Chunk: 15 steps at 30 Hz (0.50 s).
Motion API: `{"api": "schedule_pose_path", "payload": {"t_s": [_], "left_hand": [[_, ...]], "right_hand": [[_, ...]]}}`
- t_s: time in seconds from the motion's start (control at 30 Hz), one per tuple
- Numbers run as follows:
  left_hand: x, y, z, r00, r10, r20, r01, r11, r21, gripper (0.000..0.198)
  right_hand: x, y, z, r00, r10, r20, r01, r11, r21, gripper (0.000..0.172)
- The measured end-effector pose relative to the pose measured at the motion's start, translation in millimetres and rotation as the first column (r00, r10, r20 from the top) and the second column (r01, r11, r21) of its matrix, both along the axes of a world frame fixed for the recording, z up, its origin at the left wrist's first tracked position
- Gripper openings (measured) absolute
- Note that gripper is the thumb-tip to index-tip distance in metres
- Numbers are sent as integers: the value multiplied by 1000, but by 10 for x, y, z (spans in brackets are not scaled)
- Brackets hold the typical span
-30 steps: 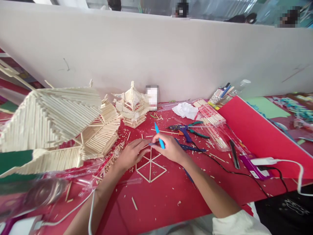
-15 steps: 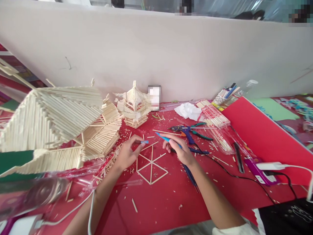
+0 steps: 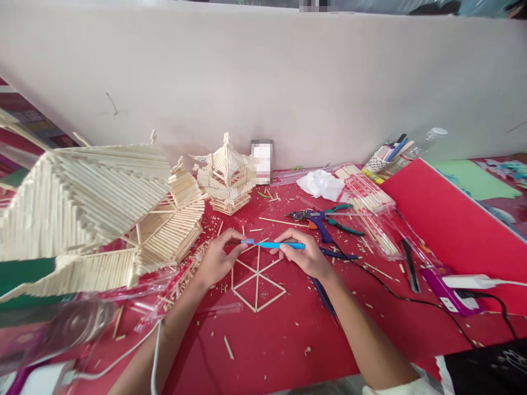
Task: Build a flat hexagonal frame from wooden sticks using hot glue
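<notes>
- 1 flat stick hexagon [image 3: 257, 281] on the red table [image 3: 288, 340], just under both hands
- left hand [image 3: 216, 259]: thumb and forefinger pinched on 1 small blue cap [image 3: 247, 241]
- right hand [image 3: 307, 257]: fingers curled round 1 blue pen [image 3: 282, 245], held level above the hexagon, tip meeting the cap
- right of hands: 2 glue guns, blue [image 3: 319, 220] and purple [image 3: 447, 288]
- left: 1 big stick roof [image 3: 82, 197] crowds that side
- far: 1 small stick pagoda [image 3: 225, 174] by the wall [image 3: 263, 82]

Left hand [image 3: 216, 260], right hand [image 3: 307, 255]: pinched.
</notes>
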<state>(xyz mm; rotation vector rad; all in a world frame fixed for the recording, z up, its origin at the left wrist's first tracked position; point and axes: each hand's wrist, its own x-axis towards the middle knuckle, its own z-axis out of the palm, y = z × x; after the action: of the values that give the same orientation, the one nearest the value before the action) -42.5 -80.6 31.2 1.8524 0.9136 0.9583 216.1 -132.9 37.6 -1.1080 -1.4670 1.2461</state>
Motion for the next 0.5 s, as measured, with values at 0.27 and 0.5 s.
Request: {"api": "schedule_pose_path", "payload": {"t_s": [0.27, 0.5], "left_hand": [[6, -20, 12, 999, -15, -31, 16, 1000, 12, 16], [73, -119, 6, 999, -32, 17, 32, 999, -7, 9]], "right_hand": [[4, -28, 61, 1000, 23, 8, -23, 999, -22, 23], [-31, -42, 27, 994, -38, 102, 38, 999, 7, 27]]}}
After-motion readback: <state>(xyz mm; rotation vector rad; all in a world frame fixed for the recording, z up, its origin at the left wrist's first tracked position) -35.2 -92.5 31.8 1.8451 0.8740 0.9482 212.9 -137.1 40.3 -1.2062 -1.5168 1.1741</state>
